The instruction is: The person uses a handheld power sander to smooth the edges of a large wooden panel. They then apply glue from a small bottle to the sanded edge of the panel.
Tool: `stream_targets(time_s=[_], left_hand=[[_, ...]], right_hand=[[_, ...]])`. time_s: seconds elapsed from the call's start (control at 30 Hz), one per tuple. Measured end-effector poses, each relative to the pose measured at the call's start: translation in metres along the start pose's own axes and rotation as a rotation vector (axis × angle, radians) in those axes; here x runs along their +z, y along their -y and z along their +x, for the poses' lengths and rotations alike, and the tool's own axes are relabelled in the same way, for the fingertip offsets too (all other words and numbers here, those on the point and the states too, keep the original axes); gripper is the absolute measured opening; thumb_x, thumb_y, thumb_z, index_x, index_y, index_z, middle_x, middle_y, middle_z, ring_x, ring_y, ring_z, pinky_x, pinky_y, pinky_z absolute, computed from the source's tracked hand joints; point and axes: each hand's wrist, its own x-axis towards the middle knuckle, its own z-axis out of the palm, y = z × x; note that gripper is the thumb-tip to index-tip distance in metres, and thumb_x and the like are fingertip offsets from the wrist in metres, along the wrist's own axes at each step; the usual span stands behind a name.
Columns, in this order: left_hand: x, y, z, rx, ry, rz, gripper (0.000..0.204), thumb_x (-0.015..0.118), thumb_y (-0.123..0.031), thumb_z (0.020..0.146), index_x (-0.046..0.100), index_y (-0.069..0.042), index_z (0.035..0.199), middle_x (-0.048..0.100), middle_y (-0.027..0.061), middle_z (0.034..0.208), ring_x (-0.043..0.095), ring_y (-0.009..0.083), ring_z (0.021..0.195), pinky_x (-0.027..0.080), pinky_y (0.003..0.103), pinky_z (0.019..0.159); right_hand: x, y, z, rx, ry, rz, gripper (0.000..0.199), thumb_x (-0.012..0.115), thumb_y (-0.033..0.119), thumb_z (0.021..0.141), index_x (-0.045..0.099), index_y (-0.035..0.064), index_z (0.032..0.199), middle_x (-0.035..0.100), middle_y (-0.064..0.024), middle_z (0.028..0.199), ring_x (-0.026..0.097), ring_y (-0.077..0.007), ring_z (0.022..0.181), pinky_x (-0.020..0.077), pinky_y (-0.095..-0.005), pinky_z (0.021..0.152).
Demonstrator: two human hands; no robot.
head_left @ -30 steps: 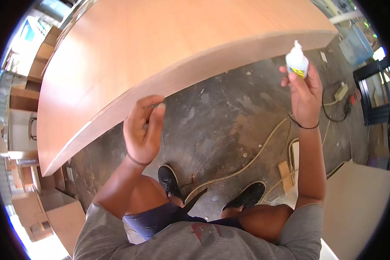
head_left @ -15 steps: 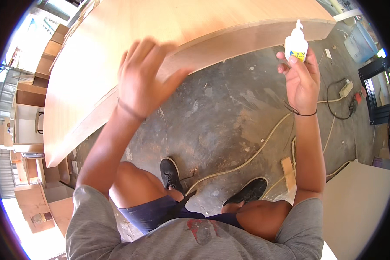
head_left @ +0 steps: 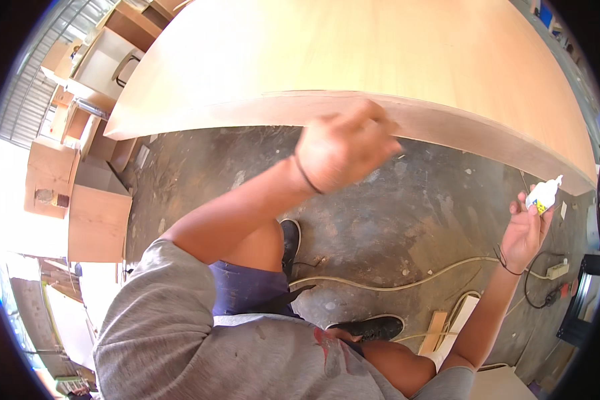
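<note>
A large pale wooden panel (head_left: pixel 353 53) with a thick curved front edge spans the upper part of the head view. My left hand (head_left: pixel 345 145) reaches across in front of that edge, near its middle. Its fingers look bent but are smeared by motion, and nothing can be made out in them. Out to the right, my right hand (head_left: pixel 523 233) grips a small white squeeze bottle (head_left: pixel 542 195) with a narrow nozzle and a blue-and-yellow label. The bottle tilts to the right, close to the panel's right end.
Wooden cabinets and boxes (head_left: pixel 100 223) stand at the left. A pale cable (head_left: pixel 380 288) crosses the stained concrete floor (head_left: pixel 260 177) to a socket strip (head_left: pixel 557 271) at the right. Wood strips (head_left: pixel 435 332) lie near my right foot, and a black frame (head_left: pixel 583 300) stands at the far right.
My view has turned, so the panel lies more level across the top. My left hand has swung to the right, its fingers now more bent. The bottle in my right hand has tilted rightward.
</note>
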Motion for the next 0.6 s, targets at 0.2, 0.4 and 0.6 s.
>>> stream_targets(time_s=[0.2, 0.4, 0.6], left_hand=[[-0.035, 0.052, -0.004, -0.081, -0.104, 0.191, 0.019, 0.075, -0.020, 0.071, 0.070, -0.007, 0.085, 0.057, 0.0035, 0.079, 0.054, 0.0167, 0.068, 0.044, 0.029, 0.061], [-0.033, 0.077, -0.001, -0.049, 0.048, 0.126, 0.021, 0.075, -0.019, 0.067, 0.071, -0.010, 0.085, 0.058, 0.0015, 0.079, 0.053, 0.0193, 0.074, 0.042, 0.032, 0.071], [-0.034, 0.093, -0.005, -0.044, 0.041, 0.058, 0.026, 0.077, -0.019, 0.065, 0.071, -0.008, 0.088, 0.060, 0.0028, 0.082, 0.056, 0.0201, 0.080, 0.045, 0.032, 0.073]], right_hand=[[0.038, -0.009, -0.005, 0.061, 0.099, 0.037, 0.044, 0.052, 0.009, 0.087, 0.040, 0.0008, 0.129, 0.053, -0.0100, 0.111, 0.052, -0.0172, 0.089, 0.0412, -0.0296, 0.069], [0.085, -0.019, -0.006, 0.062, 0.284, -0.130, 0.043, 0.057, 0.004, 0.084, 0.045, -0.0059, 0.123, 0.058, -0.0133, 0.104, 0.056, -0.0147, 0.084, 0.0440, -0.0253, 0.064], [0.149, -0.040, -0.019, 0.091, 0.327, -0.199, 0.039, 0.063, -0.002, 0.081, 0.050, -0.0066, 0.118, 0.058, -0.0110, 0.108, 0.056, -0.0158, 0.102, 0.0466, -0.0263, 0.084]])
